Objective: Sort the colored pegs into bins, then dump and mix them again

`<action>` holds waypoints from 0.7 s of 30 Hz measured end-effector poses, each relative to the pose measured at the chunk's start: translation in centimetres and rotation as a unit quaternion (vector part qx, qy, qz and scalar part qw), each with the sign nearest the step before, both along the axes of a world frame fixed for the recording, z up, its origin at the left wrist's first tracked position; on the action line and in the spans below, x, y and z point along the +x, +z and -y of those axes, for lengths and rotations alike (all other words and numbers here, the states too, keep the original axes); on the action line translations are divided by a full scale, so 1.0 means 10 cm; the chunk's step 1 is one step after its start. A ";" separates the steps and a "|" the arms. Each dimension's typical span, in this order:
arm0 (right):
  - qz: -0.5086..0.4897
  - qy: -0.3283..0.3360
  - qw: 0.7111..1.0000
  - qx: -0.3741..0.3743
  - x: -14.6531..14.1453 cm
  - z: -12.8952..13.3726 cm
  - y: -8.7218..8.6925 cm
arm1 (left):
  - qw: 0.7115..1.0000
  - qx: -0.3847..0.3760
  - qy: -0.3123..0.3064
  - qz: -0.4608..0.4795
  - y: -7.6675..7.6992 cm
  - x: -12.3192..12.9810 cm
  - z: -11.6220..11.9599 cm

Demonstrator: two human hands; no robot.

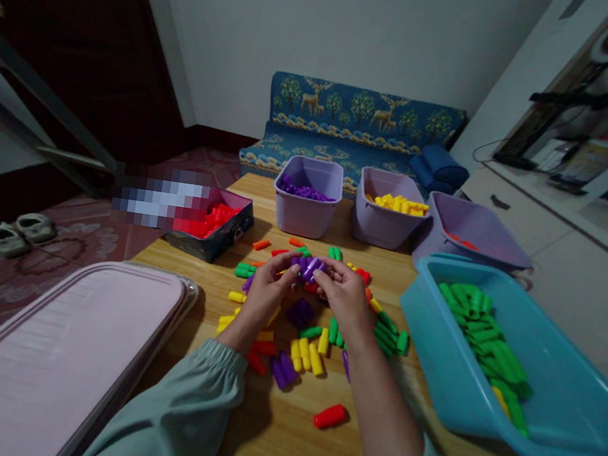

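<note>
Purple pieces (308,268) clamped in grip of both left hand (276,278) and right hand (340,284), above wooden table (275,435).

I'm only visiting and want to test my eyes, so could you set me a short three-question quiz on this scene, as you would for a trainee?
1. True or false: the left hand and the right hand are both on purple pieces.
2. Most plastic tubes in the turquoise tub are: A) red, B) green, C) purple.
3. Fill in: the middle lilac bin holds ____ contents.

Key: 1 true; 2 B; 3 yellow.
</note>
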State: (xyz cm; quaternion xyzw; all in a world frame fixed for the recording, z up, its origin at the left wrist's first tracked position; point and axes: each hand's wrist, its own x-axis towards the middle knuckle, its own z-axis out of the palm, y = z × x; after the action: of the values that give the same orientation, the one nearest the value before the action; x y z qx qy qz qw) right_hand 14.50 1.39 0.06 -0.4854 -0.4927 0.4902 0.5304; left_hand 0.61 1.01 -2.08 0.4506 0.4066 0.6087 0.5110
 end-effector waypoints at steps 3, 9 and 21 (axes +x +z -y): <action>0.009 -0.006 1.000 0.012 -0.01 0.01 0.00 | 1.000 -0.002 0.002 0.013 0.00 0.00 0.00; 0.016 -0.014 1.000 0.018 -0.03 0.02 0.02 | 0.998 -0.010 0.012 0.061 0.00 0.02 0.00; 0.065 -0.024 0.996 0.056 -0.02 0.03 0.01 | 1.000 -0.010 -0.006 0.016 0.03 0.02 0.01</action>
State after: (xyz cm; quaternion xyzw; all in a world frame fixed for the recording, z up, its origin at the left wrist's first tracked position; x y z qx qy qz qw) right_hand 14.29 1.07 0.16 -0.4973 -0.5409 0.4169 0.5350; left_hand 0.86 0.90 -1.80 0.4379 0.4020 0.6089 0.5253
